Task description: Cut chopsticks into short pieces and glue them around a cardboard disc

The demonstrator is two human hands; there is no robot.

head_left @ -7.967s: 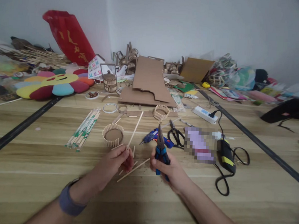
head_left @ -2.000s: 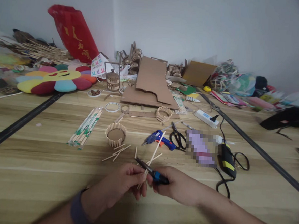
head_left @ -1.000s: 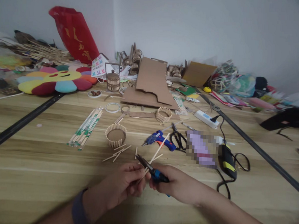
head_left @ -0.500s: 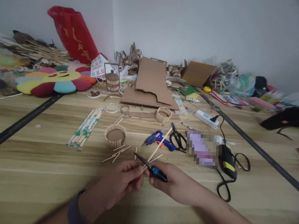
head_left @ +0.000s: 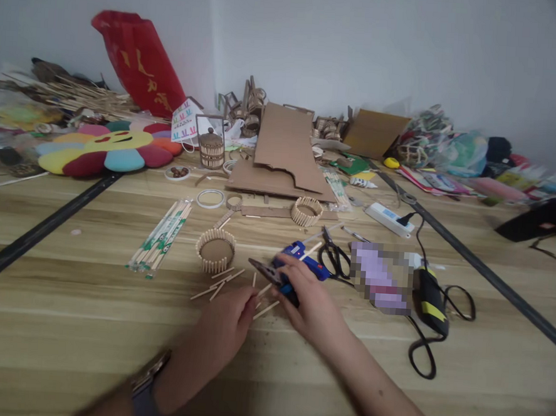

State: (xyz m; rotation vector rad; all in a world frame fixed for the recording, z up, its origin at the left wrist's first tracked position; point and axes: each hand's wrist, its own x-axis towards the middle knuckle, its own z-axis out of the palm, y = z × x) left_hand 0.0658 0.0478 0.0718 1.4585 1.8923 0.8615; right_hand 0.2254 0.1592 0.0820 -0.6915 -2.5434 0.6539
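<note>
My left hand [head_left: 228,318] is closed, pinching the lower end of a thin wooden stick [head_left: 264,290]. My right hand [head_left: 309,301] is wrapped round a pair of pliers [head_left: 265,271] with blue-and-black handles, jaws pointing left. The stick slants up to the right behind the pliers and my right hand; whether the jaws touch it I cannot tell. Another stick [head_left: 266,309] lies just below. Several short stick pieces [head_left: 217,284] are scattered left of my hands, beside a round cardboard-based basket [head_left: 213,263] walled with upright sticks. A blue glue gun [head_left: 320,270] is partly hidden behind my right hand.
Scissors [head_left: 335,260], a blurred-out purple object [head_left: 377,277] and a black corded device [head_left: 430,299] lie to the right. Wrapped chopsticks [head_left: 161,235] lie left. Behind are a stick ring [head_left: 306,212], cardboard sheets [head_left: 284,145], a power strip [head_left: 390,219] and a flower cushion [head_left: 116,151].
My right hand has risen slightly and turned over the pliers, taking their handles into its grip. My left hand has rotated around the stick, which is now largely covered by my right hand.
</note>
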